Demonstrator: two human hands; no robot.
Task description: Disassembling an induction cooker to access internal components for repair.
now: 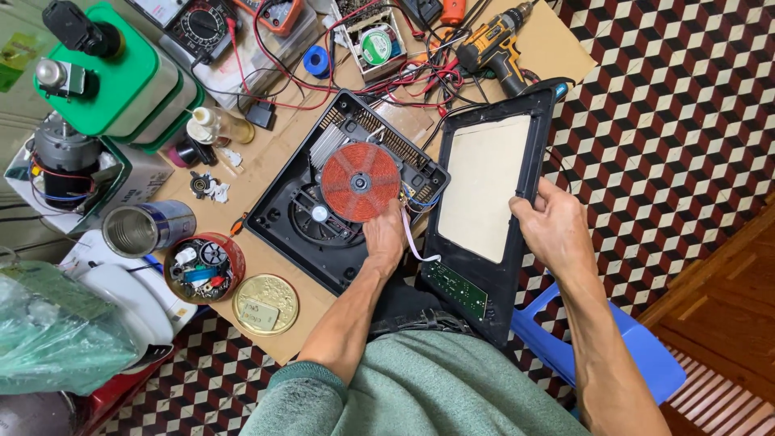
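The right hand (557, 230) has its fingers (523, 211) curled shut around the right edge of a black cooktop cover (517, 129), flipped open with its pale underside facing up and a green circuit board (457, 288) at its near end. The left hand (386, 236) rests on the opened black cooker base (278, 222), its fingers tucked under the edge of the red round coil (360, 182); I cannot tell how far they are closed or whether they grip anything. A flat ribbon cable (412, 242) runs from base to cover, just beside this hand.

Both parts lie on a cardboard sheet (266, 161) spread on the floor. Left of the base stand 3 containers: an open metal can (145, 228), its contents hidden; a red round tin (203, 266) full of small mixed parts; and a gold round lid (266, 304) lying flat. Farther off, a small box (373, 44) holds a green wire spool, near a yellow drill (494, 47).
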